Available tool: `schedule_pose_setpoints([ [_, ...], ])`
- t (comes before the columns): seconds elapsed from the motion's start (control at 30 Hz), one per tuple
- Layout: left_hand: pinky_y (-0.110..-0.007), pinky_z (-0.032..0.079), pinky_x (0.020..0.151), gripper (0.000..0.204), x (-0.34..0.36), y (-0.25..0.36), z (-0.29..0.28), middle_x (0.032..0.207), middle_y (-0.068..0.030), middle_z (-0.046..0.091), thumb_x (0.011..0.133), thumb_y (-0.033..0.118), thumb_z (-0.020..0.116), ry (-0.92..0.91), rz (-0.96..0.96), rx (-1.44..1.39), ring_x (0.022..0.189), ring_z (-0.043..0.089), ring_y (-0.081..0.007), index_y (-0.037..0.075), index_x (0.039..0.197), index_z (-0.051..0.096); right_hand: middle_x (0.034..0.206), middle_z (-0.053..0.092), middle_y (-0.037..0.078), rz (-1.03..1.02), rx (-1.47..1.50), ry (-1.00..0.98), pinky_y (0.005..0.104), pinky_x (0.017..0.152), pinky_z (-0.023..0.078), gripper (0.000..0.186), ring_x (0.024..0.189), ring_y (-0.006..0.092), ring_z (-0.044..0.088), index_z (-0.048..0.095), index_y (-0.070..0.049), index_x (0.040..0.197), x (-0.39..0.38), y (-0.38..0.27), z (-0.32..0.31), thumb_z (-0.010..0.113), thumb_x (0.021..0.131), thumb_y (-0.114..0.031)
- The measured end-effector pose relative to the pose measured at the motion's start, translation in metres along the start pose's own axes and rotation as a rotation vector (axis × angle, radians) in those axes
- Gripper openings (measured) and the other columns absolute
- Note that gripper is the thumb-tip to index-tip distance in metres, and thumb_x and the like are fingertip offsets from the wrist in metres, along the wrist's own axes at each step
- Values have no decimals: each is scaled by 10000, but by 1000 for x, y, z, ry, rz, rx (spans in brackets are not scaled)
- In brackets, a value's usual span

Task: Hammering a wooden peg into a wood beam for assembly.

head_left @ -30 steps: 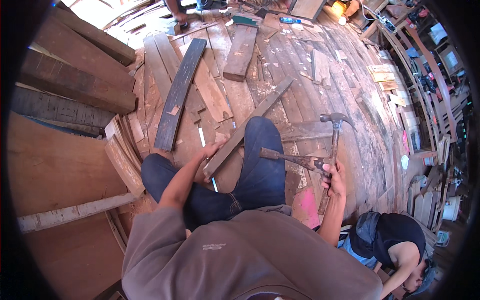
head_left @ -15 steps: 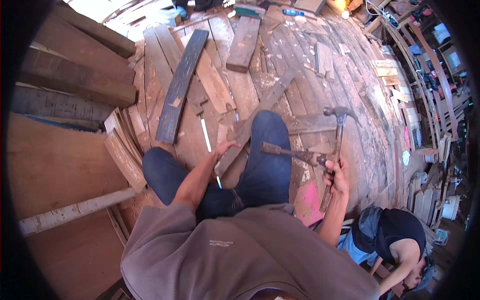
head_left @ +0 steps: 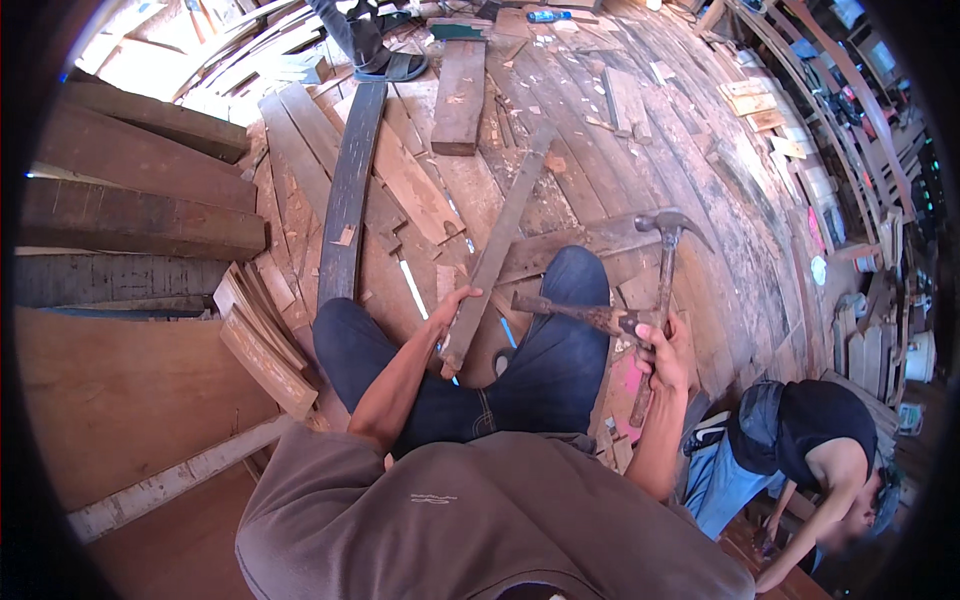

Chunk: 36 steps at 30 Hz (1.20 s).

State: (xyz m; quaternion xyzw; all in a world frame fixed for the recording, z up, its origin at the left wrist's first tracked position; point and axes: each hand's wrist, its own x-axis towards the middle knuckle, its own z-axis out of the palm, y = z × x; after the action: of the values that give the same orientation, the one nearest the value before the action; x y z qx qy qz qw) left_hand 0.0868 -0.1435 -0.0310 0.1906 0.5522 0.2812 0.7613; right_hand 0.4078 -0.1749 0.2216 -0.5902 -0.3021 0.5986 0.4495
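Observation:
My left hand [head_left: 452, 308] grips a long, narrow grey-brown wooden strip [head_left: 498, 235] near its close end. The strip slants away from me between my knees, its far end to the right. In my right hand [head_left: 666, 352] are two tools together. One is a claw hammer [head_left: 667, 262], held upright by its handle with the head away from me. The other is a rusty, flat-ended tool like a chisel [head_left: 575, 312], pointing left across my right knee. My fingers are closed around both.
A dark plank [head_left: 350, 195] and a thick board [head_left: 460, 100] lie on the plank floor. Heavy beams [head_left: 140, 215] are stacked at left. A co-worker [head_left: 800, 440] bends over at lower right. Another person's sandalled foot [head_left: 395, 68] stands at the far side.
The wooden strip has swung steeper, its far end moving left, and a board beneath shows more. My right hand still holds both tools. A person's foot has come into view at the far side.

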Motion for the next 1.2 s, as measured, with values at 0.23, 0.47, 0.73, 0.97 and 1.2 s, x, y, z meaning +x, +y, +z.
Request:
schedule_pose_setpoints([
  [0.23, -377, 503, 726, 652, 4, 2, -14, 876, -165, 612, 736, 482, 593, -177, 110, -134, 805, 632, -285, -39, 1127, 547, 627, 439, -37, -46, 14, -11, 179, 331, 240, 263, 400, 18, 302, 521, -57, 913, 15, -1, 19, 707, 730, -85],
  [0.47, -424, 527, 762, 777, -1, 3, -8, 1075, -242, 571, 746, 521, 548, -532, 148, -546, 868, 613, -366, -67, 1245, 454, 631, 446, -27, -100, 51, -79, 185, 326, 253, 282, 400, 21, 301, 530, -33, 935, 14, -12, 17, 707, 728, -102],
  [0.73, -533, 523, 789, 840, 10, 8, -33, 1106, -286, 544, 788, 620, 486, -843, 213, -737, 887, 595, -433, -28, 1319, 422, 667, 472, -18, -160, -4, -33, 186, 323, 255, 305, 399, 24, 302, 529, -30, 974, 9, -21, 19, 694, 728, -99],
  [0.97, -582, 519, 651, 916, 0, 4, -8, 1027, -285, 561, 770, 752, 449, -643, 169, -777, 865, 593, -453, 15, 1313, 427, 652, 457, -20, -130, 41, -38, 188, 322, 252, 306, 392, 26, 298, 524, -35, 979, -1, -16, 14, 695, 732, -90],
  [1.2, -478, 513, 581, 792, -12, 28, -13, 950, -288, 559, 763, 610, 493, -650, 120, -716, 659, 588, -408, -4, 1261, 456, 621, 421, -29, -107, -10, -45, 190, 323, 241, 276, 390, 30, 293, 517, -54, 940, -5, -11, 15, 692, 732, -100],
])
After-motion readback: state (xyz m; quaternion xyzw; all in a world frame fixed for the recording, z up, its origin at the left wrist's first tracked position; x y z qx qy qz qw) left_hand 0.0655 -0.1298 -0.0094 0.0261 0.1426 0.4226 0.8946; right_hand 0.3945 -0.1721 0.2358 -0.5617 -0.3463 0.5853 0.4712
